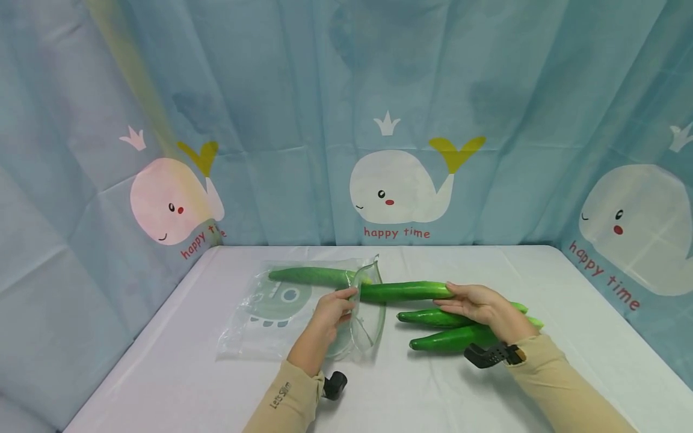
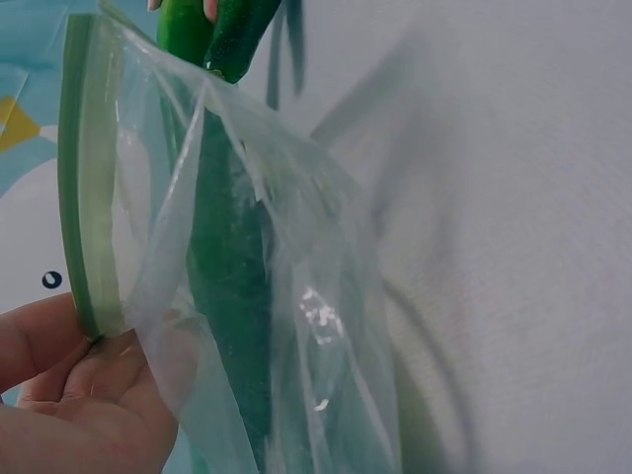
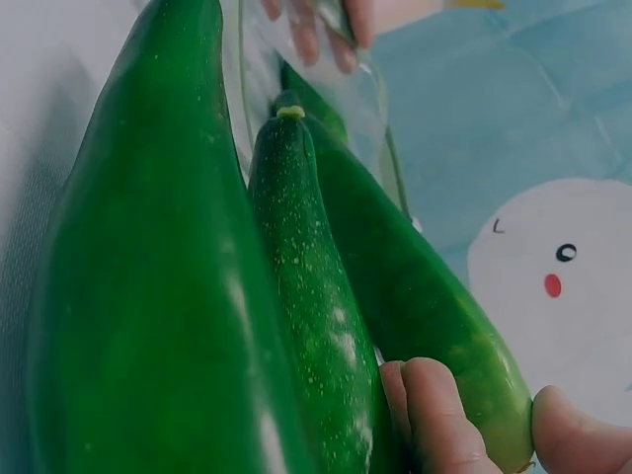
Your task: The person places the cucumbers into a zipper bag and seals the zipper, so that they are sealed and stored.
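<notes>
White tabletop (image 1: pixel 400 391) below, hands (image 1: pixel 330 314) (image 1: pixel 476 302) pinch a bag (image 1: pixel 284 313) and a cucumber (image 1: pixel 408 291), one end obscured.

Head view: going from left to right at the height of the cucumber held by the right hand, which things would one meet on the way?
Transparent bag, left hand, held cucumber, right hand.

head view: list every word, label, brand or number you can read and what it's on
"happy time": under the centre white whale on the light blue cloth backdrop
"happy time": under the right-hand white whale
"happy ti e": under the pinkish whale, one letter lost in a fold
"Let's Slim": on the beige left sleeve, last word slightly blurred
No readable text on the clear plastic bag or green cucumbers
</notes>
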`<state>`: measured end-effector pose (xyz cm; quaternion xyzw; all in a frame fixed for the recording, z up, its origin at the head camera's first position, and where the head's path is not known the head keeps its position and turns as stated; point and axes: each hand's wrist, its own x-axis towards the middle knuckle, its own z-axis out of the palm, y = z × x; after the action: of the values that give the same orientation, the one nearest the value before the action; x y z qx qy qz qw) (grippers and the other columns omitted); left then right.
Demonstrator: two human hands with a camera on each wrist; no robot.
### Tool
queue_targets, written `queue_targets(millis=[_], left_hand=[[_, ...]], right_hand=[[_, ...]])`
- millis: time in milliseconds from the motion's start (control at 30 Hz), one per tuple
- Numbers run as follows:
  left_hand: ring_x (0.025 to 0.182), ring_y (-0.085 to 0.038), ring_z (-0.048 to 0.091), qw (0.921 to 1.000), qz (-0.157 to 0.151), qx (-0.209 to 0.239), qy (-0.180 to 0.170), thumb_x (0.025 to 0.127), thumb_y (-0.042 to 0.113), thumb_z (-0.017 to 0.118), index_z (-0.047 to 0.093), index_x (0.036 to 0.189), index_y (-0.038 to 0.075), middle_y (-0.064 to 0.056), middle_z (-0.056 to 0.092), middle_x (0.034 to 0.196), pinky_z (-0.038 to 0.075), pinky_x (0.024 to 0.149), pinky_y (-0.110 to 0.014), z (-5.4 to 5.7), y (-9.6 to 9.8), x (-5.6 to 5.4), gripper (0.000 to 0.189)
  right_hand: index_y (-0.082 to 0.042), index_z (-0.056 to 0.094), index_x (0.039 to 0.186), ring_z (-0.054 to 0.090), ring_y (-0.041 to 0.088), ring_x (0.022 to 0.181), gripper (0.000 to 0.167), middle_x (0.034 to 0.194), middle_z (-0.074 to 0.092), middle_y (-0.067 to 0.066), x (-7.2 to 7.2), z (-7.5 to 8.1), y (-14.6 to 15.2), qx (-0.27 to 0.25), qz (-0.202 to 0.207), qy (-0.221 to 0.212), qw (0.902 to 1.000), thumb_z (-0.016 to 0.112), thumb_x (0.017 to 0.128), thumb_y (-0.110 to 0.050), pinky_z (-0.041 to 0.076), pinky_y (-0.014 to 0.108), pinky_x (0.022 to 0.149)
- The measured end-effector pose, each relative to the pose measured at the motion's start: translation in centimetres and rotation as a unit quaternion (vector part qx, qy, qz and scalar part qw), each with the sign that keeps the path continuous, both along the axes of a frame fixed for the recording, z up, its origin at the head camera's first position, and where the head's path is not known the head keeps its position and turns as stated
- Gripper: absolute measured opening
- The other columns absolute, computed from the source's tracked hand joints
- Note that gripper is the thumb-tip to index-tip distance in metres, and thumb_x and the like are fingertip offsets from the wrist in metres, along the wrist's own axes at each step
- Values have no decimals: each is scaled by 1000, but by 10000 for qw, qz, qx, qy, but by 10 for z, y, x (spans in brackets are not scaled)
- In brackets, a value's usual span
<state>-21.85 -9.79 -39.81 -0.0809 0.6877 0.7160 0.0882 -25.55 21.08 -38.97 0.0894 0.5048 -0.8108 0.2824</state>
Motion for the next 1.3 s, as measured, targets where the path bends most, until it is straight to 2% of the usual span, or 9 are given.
queue_targets(millis=[133, 200, 467, 700, 867, 1033, 1133, 1200, 1300], left_hand=[[137, -43, 31, 10000, -20, 16, -33, 96, -4, 51, 50, 139, -3, -26, 33, 151, 39, 106, -46, 1, -1, 0, 43], [138, -43, 30, 10000, -19, 25, -40, 96, -3, 51, 49, 139, -3, -25, 33, 151, 39, 106, -46, 2, -1, 0, 44], [138, -42, 30, 10000, -11, -6, -45, 96, -3, 51, 50, 140, -3, -25, 32, 151, 39, 106, -45, 6, -1, 1, 44], [138, -42, 30, 10000, -32, 9, -46, 96, -4, 51, 50, 140, -2, -25, 32, 151, 39, 106, -45, 5, -2, 1, 44], [138, -41, 30, 10000, -28, 28, 3, 96, -3, 51, 50, 140, -2, -25, 32, 152, 40, 105, -45, 6, -2, 1, 44], [138, -41, 32, 10000, -6, 49, 9, 96, -3, 52, 51, 139, -2, -25, 32, 151, 41, 104, -44, 4, -1, 1, 43], [137, -40, 33, 10000, 3, 60, 4, 96, -3, 52, 51, 139, -2, -25, 33, 151, 42, 103, -45, 2, 0, 0, 43], [137, -40, 34, 10000, -3, 67, 7, 96, -3, 51, 51, 139, -2, -25, 33, 151, 41, 103, -45, 2, 0, 0, 43], [137, -40, 33, 10000, -15, 89, 28, 96, -3, 51, 51, 139, -2, -25, 33, 151, 40, 104, -45, 2, 0, 0, 43]], right_hand=[[4, -6, 152, 13, 42, 140, 70, 153, -7, 36, 0, 1, -4, -216, 54, -111, 9997, 43, 103, -8, 40, 40, 104], [3, -8, 152, 10, 41, 140, 71, 153, -8, 36, 0, 2, -6, -223, 74, -145, 9996, 42, 103, -9, 40, 40, 104], [1, -10, 153, 8, 41, 142, 66, 154, -7, 36, 0, 1, -15, -302, 25, -216, 9993, 35, 105, -9, 31, 44, 108], [-1, -8, 154, 10, 43, 142, 64, 155, -7, 34, -1, 2, -28, -374, 16, -230, 9990, 33, 106, -9, 29, 44, 107], [6, -8, 151, 18, 42, 139, 60, 153, -2, 37, -5, 2, -33, -260, 328, -56, 9991, 29, 107, -10, 34, 44, 106], [9, -6, 150, 15, 41, 139, 58, 154, 0, 35, -10, 3, -41, -491, 466, -224, 9975, 27, 106, -9, 29, 43, 109], [10, -4, 150, 23, 42, 137, 58, 154, 3, 36, -11, 4, -46, -405, 459, -229, 9979, 28, 106, -8, 30, 43, 109], [10, -4, 150, 38, 43, 131, 58, 154, 4, 36, -11, 4, -49, -340, 475, -217, 9981, 29, 106, -8, 32, 42, 108], [9, -1, 151, 61, 40, 108, 58, 153, 6, 36, -12, 5, -54, -293, 326, -305, 9986, 32, 106, -7, 39, 38, 104]])
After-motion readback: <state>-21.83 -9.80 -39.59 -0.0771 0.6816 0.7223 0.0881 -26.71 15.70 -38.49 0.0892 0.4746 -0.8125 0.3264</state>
